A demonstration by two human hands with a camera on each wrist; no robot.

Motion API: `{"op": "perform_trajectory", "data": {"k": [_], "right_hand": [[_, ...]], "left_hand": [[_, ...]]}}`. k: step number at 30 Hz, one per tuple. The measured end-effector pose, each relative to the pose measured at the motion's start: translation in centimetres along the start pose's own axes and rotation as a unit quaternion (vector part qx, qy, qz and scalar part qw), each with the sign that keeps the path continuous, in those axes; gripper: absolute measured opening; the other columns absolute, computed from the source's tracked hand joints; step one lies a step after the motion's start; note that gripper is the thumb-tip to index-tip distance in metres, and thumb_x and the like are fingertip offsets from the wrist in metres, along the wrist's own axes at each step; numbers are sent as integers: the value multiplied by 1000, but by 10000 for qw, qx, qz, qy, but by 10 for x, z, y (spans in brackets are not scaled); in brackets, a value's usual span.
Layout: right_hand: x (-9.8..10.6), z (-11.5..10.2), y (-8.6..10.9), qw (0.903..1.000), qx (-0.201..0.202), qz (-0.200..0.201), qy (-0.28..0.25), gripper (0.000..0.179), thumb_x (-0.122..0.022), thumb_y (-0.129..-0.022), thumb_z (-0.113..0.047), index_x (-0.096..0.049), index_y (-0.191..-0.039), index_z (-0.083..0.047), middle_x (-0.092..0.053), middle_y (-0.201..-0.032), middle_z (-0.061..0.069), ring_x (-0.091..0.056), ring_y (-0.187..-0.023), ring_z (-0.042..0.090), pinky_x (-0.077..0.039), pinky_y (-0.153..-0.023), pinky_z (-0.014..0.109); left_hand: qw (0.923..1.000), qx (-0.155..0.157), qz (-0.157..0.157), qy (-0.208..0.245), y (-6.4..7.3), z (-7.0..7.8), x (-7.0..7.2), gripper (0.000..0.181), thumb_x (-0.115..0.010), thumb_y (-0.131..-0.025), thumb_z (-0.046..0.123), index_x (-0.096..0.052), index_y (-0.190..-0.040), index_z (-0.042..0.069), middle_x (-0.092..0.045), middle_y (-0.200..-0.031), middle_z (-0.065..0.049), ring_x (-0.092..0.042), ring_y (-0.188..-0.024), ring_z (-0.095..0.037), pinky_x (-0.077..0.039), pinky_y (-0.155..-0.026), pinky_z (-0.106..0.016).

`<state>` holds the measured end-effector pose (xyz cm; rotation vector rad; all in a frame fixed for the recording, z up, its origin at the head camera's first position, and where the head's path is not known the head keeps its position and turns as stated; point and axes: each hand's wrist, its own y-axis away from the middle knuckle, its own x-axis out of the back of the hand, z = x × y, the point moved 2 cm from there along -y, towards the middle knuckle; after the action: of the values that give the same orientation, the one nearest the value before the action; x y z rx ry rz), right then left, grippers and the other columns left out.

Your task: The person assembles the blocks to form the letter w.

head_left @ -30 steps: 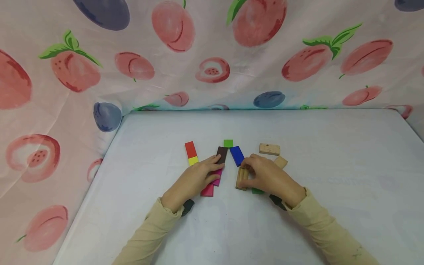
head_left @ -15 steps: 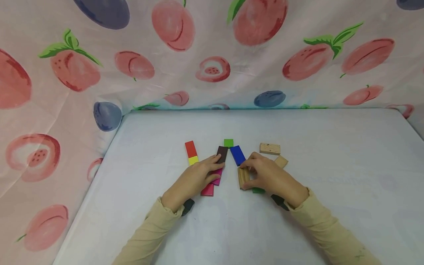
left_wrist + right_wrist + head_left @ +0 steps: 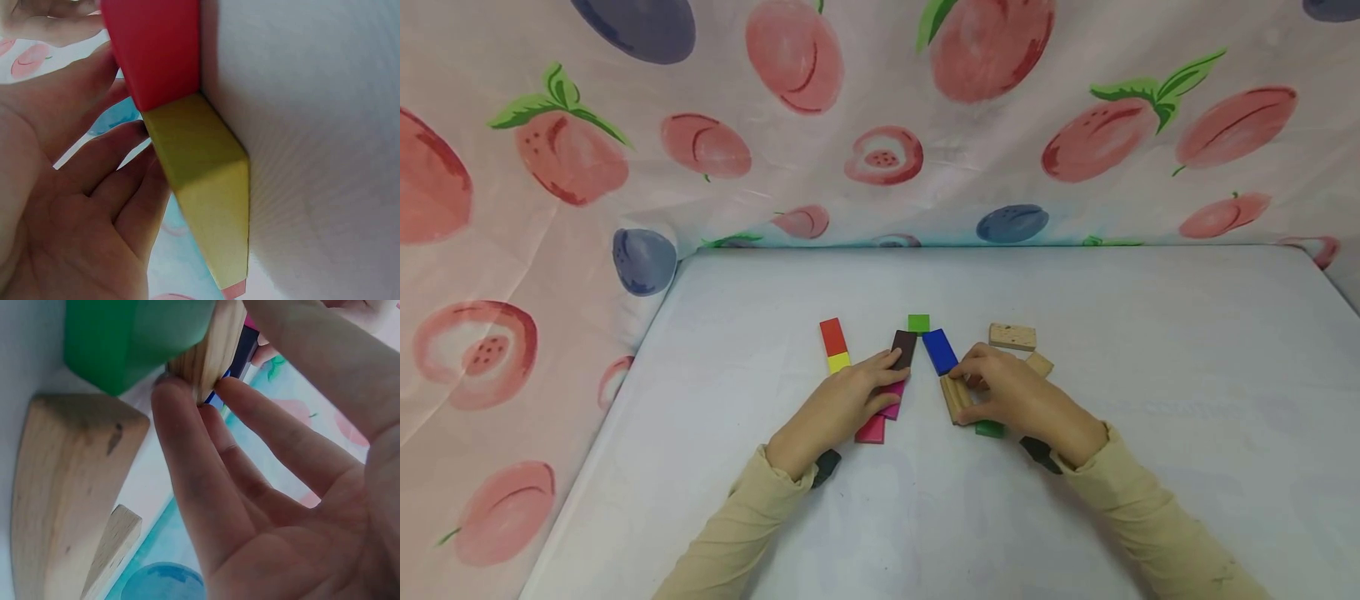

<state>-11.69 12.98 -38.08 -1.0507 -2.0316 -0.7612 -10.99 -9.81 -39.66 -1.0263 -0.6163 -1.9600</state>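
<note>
My left hand (image 3: 842, 400) rests on the dark brown block (image 3: 906, 343) and the magenta block (image 3: 893, 388), fingers mostly straight. A pinkish-red block (image 3: 870, 431) lies just below the magenta one. My right hand (image 3: 1026, 398) pinches a brown wooden block (image 3: 953, 402) between thumb and fingers. This block lies slanted, its far end at the near end of the blue block (image 3: 940, 352). In the right wrist view, fingertips touch the wooden block (image 3: 215, 347), beside a green block (image 3: 119, 344). The left wrist view has a red block (image 3: 156, 50) and a yellow block (image 3: 212, 200) near the fingers.
A light green block (image 3: 918, 322) sits between the tops of the dark brown and blue blocks. Left of them are an orange-red block (image 3: 832, 337) and a yellow one. Two pale wooden blocks (image 3: 1012, 337) lie beyond my right hand. A fruit-printed cloth (image 3: 880, 200) hangs behind the white table.
My right hand has slid the brown wooden block slightly right and away from me, turning it into line with the blue block. The left hand has stayed in place.
</note>
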Motion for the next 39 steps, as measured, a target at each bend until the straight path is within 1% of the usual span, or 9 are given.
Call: {"op": "perform_trajectory", "data": {"k": [12, 21, 27, 33, 39], "right_hand": [[5, 1, 1, 9995, 281, 97, -43, 42, -86, -76, -11, -70, -113, 2, -62, -107, 12, -67, -95, 25, -59, -82, 38], [5, 2, 1, 9994, 308, 117, 36, 41, -86, -76, -10, -69, -112, 2, -62, -107, 12, -67, -94, 24, -60, -81, 37], [6, 2, 3, 9995, 281, 124, 108, 41, -85, -78, -13, -69, -112, 2, -62, -108, 12, -66, -93, 23, -59, -79, 35], [8, 1, 8, 9990, 337, 234, 191, 39, -85, -78, -15, -70, -111, 0, -63, -102, 8, -65, -89, 20, -58, -75, 32], [11, 0, 13, 9988, 270, 286, 287, 38, -86, -77, -16, -71, -109, 0, -67, -97, 6, -66, -85, 18, -58, -73, 32]], "left_hand": [[10000, 0, -8, -32, 0, 1, 1, 46, -69, -93, 22, -61, -137, 11, -46, -153, -9, -43, -142, -27, -42, -110, -43], [10000, 14, -16, -6, 0, 2, 1, 45, -69, -93, 21, -61, -137, 10, -45, -153, -9, -43, -142, -27, -42, -111, -43], [10000, 56, -53, -18, 0, 1, 0, 46, -69, -93, 22, -61, -137, 11, -45, -153, -9, -42, -142, -27, -42, -111, -42], [10000, 46, -15, -24, 0, 1, 0, 46, -69, -94, 22, -61, -137, 11, -45, -153, -9, -42, -142, -27, -42, -111, -42], [10000, 34, 5, 19, 0, 1, 0, 45, -70, -93, 22, -61, -137, 11, -45, -153, -9, -41, -143, -26, -41, -111, -41]]}}
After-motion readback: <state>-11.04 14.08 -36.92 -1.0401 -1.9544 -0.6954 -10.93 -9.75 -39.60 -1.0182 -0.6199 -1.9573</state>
